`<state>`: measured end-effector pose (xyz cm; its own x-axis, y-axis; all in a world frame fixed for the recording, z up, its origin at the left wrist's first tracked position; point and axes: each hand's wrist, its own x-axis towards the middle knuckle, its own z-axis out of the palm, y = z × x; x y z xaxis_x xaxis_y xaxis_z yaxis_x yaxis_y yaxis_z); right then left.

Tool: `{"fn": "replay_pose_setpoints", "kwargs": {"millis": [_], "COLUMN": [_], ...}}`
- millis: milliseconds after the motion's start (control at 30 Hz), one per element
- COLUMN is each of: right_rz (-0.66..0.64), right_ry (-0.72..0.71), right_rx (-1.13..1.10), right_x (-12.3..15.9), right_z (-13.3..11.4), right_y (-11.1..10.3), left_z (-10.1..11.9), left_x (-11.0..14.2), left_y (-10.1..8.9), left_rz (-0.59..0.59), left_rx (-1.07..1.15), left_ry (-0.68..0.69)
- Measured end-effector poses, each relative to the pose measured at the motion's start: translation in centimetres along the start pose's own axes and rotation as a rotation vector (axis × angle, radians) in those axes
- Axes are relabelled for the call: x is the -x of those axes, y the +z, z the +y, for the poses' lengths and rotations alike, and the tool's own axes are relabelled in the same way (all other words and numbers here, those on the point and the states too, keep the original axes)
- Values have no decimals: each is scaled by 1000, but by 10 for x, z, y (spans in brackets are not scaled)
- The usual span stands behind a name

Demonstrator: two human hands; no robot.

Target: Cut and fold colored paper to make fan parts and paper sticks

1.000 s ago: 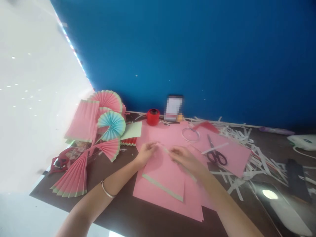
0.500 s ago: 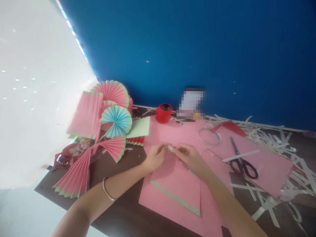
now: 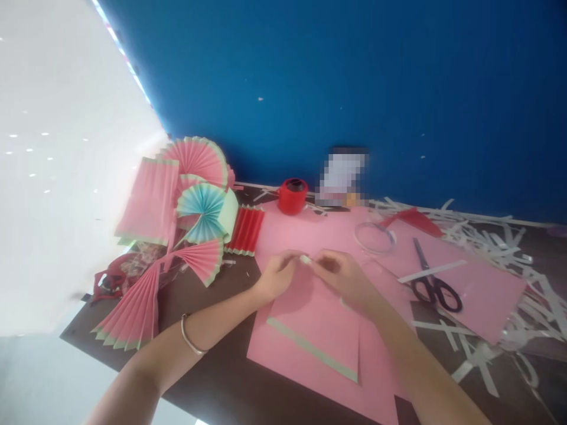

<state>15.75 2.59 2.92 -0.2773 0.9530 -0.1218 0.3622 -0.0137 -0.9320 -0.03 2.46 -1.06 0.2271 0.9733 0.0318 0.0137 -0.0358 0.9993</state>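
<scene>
My left hand (image 3: 280, 274) and my right hand (image 3: 339, 277) meet above the pink sheets, each with its fingers pinched. Between the fingertips shows a small pale green-white strip (image 3: 305, 260); both hands appear to have hold of it, and most of its length is hidden. Under them lies a pink paper sheet (image 3: 319, 319) with a pale green band (image 3: 310, 348) along its near edge. Larger pink sheets (image 3: 274, 354) lie beneath it on the dark brown table (image 3: 212, 366).
Pleated pink fans (image 3: 128, 301), a blue fan (image 3: 199, 209) and red pleated paper (image 3: 247, 230) sit left. A red tape roll (image 3: 292, 196) and a clear ring (image 3: 374, 237) stand farther back. Scissors (image 3: 436, 289) lie right, beside white paper strips (image 3: 481, 236). A blue wall (image 3: 310, 88) rises behind.
My hands have come closer together, pinching around the strip. The pale green sheet by the blue fan has curled up leftward, uncovering more red pleated paper. The view has shifted.
</scene>
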Motion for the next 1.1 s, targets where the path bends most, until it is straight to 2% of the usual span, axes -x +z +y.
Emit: {"fn": "replay_pose_setpoints", "kwargs": {"millis": [333,833,1100], "right_rz": [-22,-18,4], "right_ry": [-17,-8,-24], "right_rx": [7,22,10], "right_x": [-1,-2,-1], "right_z": [1,3,0], "right_y": [-1,0,1], "left_z": [3,5,-2], "left_x": [1,1,2], "left_y": [-1,-2,-1], "left_rz": [-37,-35,-41], "left_rx": [-21,79,103], "left_ry": [20,-60,-53]}}
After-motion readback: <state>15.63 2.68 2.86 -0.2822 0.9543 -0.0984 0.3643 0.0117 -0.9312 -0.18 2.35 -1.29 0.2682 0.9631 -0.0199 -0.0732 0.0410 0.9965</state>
